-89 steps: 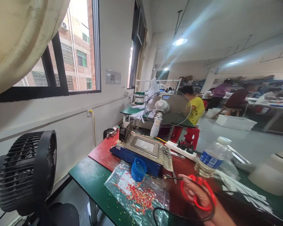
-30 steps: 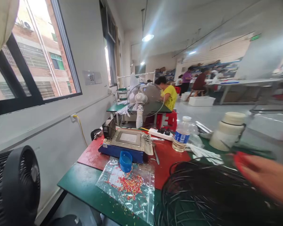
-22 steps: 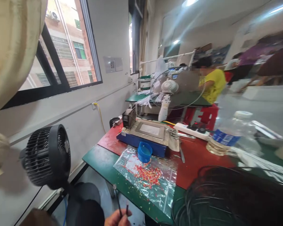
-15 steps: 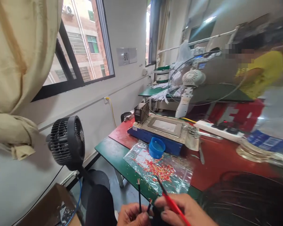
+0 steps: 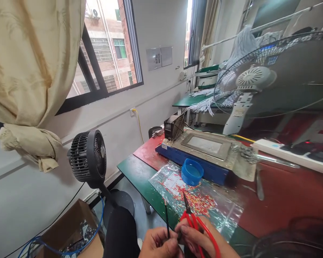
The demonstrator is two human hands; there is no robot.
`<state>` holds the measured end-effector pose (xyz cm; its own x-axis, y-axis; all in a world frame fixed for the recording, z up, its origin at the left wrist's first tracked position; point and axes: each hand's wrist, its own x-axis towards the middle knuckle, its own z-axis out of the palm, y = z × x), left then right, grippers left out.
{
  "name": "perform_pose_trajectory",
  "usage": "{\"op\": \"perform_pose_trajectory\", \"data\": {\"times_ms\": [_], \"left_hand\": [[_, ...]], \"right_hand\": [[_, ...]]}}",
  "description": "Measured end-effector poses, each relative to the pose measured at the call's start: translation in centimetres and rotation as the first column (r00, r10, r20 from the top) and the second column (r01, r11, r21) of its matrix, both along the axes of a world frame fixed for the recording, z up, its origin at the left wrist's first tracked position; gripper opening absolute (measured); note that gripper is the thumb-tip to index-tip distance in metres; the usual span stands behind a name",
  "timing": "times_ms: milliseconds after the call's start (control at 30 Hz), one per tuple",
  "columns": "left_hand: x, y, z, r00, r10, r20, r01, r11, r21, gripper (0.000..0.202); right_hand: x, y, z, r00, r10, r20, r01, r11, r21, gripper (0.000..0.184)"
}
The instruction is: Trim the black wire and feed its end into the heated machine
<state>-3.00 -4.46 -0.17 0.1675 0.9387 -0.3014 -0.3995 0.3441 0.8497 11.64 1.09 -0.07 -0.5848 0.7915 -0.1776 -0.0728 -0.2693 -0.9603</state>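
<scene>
A green table (image 5: 134, 172) is running along the window wall, and a red mat (image 5: 285, 193) is covering its far part. On the mat a blue-based machine (image 5: 204, 152) with a grey metal top is sitting, with a small black cooling fan (image 5: 174, 126) standing at its far left corner. A blue cap (image 5: 192, 172) is leaning against the machine's near side, resting on a clear plastic bag (image 5: 199, 200) that is lying flat over the table edge and carrying a scatter of small red and yellow pieces (image 5: 196, 200). A white power strip (image 5: 290, 150) is stretching across the mat to the right, and a white desk fan (image 5: 253, 89) is standing behind the machine. A black floor fan (image 5: 88, 159) is standing beside the table on the left, a cardboard box (image 5: 72, 233) with a blue cable (image 5: 70, 247) is sitting on the floor below it, and a beige curtain (image 5: 29, 71) is hanging knotted at the window. At the bottom edge the left hand (image 5: 158, 245) is closing its fingers in a pinch on a thin black wire (image 5: 167, 220), which is sticking upward just in front of the bag. The right hand (image 5: 201, 242), touching the left, is gripping red-handled cutters (image 5: 193, 224) with fingers curled round the handles; the dark tip is pointing up over the bag, just beside the wire, and whether it is touching the wire cannot be told.
</scene>
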Motion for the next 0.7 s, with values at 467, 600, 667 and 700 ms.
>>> {"op": "perform_pose_trajectory", "data": {"times_ms": [467, 600, 667, 700], "left_hand": [[2.0, 3.4, 1.2, 0.993, 0.011, 0.116, -0.004, 0.998, -0.06, 0.035], [2.0, 3.8, 0.6, 0.978, 0.154, 0.138, -0.145, 0.987, -0.07, 0.038], [1.5, 4.3, 0.8, 0.964, 0.252, 0.088, -0.246, 0.966, -0.075, 0.041], [1.2, 4.5, 1.0, 0.957, 0.286, 0.051, -0.282, 0.956, -0.078, 0.043]], "right_hand": [[0.2, 0.5, 0.3, 0.964, -0.243, -0.104, 0.227, 0.963, -0.143, 0.044], [0.8, 1.8, 0.1, 0.978, -0.198, 0.06, 0.193, 0.979, 0.071, 0.051], [1.3, 2.4, 0.1, 0.971, -0.174, 0.163, 0.125, 0.954, 0.273, 0.05], [1.5, 2.6, 0.1, 0.966, -0.156, 0.207, 0.073, 0.93, 0.361, 0.046]]}}
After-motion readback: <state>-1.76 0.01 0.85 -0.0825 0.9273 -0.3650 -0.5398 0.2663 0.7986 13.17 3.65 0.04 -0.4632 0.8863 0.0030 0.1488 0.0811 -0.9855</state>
